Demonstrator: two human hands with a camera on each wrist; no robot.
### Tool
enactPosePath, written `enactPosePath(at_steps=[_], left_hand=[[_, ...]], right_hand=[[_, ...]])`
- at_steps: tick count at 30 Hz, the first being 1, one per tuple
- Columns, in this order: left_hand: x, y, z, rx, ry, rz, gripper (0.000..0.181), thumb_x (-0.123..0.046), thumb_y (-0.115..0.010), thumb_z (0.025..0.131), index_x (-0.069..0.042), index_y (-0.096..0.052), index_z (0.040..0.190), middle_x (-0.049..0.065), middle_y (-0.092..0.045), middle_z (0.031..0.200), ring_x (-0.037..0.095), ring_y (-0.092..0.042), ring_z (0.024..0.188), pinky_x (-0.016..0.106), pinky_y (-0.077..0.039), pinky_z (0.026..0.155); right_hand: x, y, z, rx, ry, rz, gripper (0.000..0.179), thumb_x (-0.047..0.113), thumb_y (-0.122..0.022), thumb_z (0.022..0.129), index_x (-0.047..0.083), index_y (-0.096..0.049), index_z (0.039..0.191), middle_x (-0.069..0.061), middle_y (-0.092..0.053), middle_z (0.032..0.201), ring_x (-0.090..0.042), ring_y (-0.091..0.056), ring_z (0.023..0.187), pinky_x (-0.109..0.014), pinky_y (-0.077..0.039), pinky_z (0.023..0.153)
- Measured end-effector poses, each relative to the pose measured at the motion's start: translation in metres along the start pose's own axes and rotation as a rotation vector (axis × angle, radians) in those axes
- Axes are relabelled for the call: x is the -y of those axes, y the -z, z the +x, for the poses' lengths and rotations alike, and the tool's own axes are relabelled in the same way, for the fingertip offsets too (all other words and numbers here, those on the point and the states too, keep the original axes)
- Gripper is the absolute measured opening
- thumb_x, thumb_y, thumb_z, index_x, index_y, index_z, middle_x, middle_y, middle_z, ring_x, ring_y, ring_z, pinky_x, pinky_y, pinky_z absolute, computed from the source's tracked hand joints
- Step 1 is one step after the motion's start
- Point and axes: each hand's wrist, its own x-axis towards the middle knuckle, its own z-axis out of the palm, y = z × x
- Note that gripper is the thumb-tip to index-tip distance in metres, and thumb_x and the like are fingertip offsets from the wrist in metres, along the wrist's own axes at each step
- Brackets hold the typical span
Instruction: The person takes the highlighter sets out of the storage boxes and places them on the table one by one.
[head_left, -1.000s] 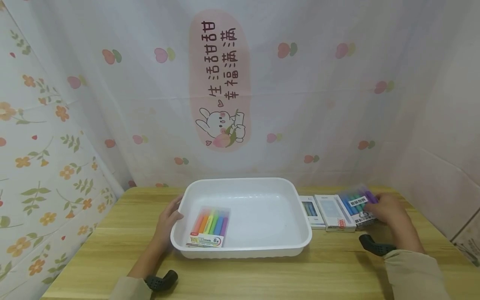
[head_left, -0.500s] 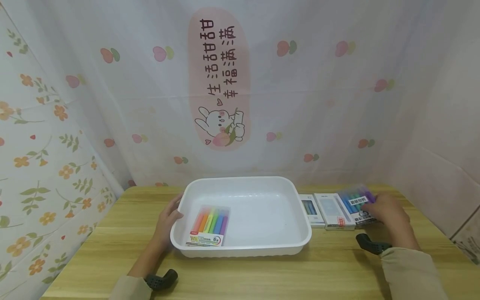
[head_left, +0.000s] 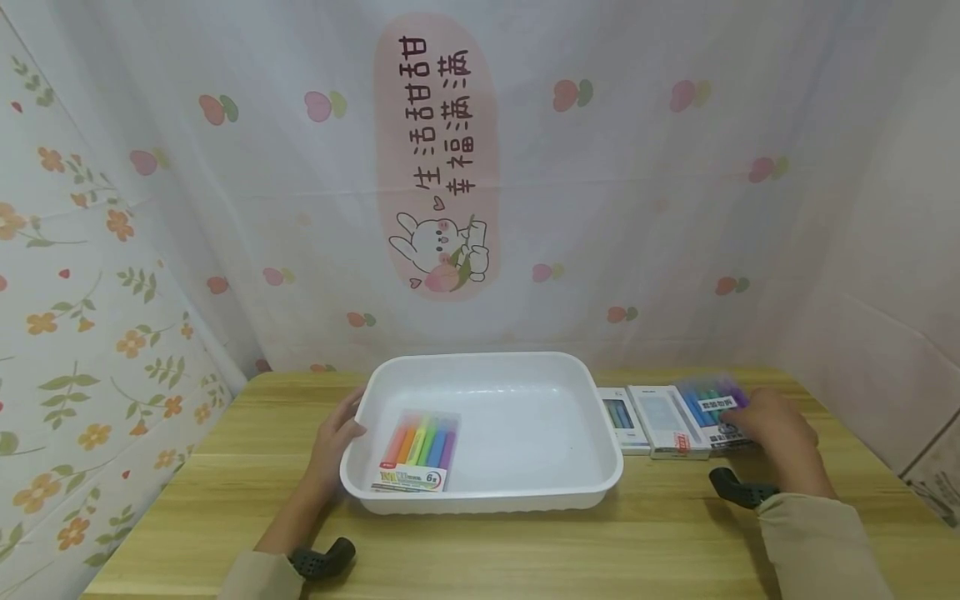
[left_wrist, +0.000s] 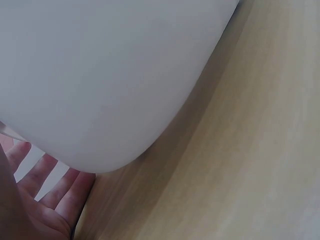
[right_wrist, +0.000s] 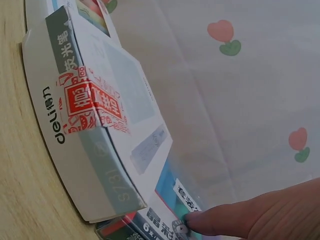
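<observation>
A pale fruit-print curtain point(head_left: 637, 208) hangs behind the wood-grain table point(head_left: 525, 554), orange-flowered cloth point(head_left: 97, 358) at left.

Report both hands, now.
Left hand: open, resting against the white tray.
Right hand: touching the rightmost marker pack; whether it grips, cannot tell.

Tray point(head_left: 517, 433) on table point(head_left: 525, 554), marker pack point(head_left: 418, 450) inside at left, three packages point(head_left: 670, 423) to right

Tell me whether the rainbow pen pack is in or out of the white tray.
In: the head view shows the rainbow pen pack within the walls of the white tray, near its left end.
</observation>
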Motion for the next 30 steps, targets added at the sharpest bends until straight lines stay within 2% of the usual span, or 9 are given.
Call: enactPosePath(at_steps=[10, 14, 22, 26, 30], left_hand=[[0.001, 0.000, 0.001, -0.005, -0.006, -0.006, 0.062, -0.014, -0.045, 0.096, -0.022, -0.034, 0.157, 0.017, -0.034, 0.164, 0.043, -0.044, 0.144, 0.039, -0.056, 0.102], [0.000, 0.000, 0.000, -0.009, -0.012, -0.001, 0.062, -0.014, -0.044, 0.096, -0.020, -0.034, 0.157, 0.019, -0.034, 0.163, 0.045, -0.044, 0.144, 0.040, -0.056, 0.101], [0.001, 0.000, 0.001, -0.010, 0.000, -0.002, 0.063, -0.014, -0.045, 0.095, -0.022, -0.034, 0.157, 0.017, -0.035, 0.164, 0.043, -0.044, 0.144, 0.038, -0.056, 0.101], [0.001, 0.000, 0.001, -0.016, -0.017, 0.005, 0.063, -0.013, -0.044, 0.095, -0.020, -0.035, 0.157, 0.019, -0.035, 0.163, 0.045, -0.045, 0.143, 0.039, -0.056, 0.100], [0.001, 0.000, 0.001, -0.015, -0.018, 0.005, 0.062, -0.013, -0.044, 0.096, -0.021, -0.035, 0.156, 0.018, -0.035, 0.163, 0.044, -0.045, 0.144, 0.041, -0.056, 0.101]], right_hand=[[0.008, -0.001, -0.002, -0.002, -0.059, -0.043, 0.045, 0.030, -0.063, 0.090, -0.011, -0.062, 0.108, -0.023, -0.059, 0.091, -0.036, -0.053, 0.083, -0.051, -0.043, 0.071], [0.007, -0.002, -0.001, -0.004, -0.056, -0.051, 0.047, 0.031, -0.063, 0.090, -0.012, -0.062, 0.109, -0.024, -0.060, 0.091, -0.036, -0.053, 0.083, -0.052, -0.043, 0.071], [0.007, -0.004, 0.001, -0.014, -0.061, -0.063, 0.045, 0.030, -0.062, 0.089, -0.012, -0.062, 0.107, -0.024, -0.060, 0.091, -0.036, -0.053, 0.083, -0.052, -0.043, 0.071], [0.011, -0.004, -0.001, -0.024, -0.056, -0.083, 0.047, 0.030, -0.061, 0.090, -0.013, -0.061, 0.110, -0.024, -0.059, 0.090, -0.036, -0.053, 0.083, -0.050, -0.043, 0.071], [0.018, -0.001, -0.005, -0.031, -0.015, -0.103, 0.054, 0.032, -0.058, 0.092, -0.014, -0.056, 0.120, -0.032, -0.060, 0.102, -0.040, -0.054, 0.085, -0.053, -0.044, 0.072]])
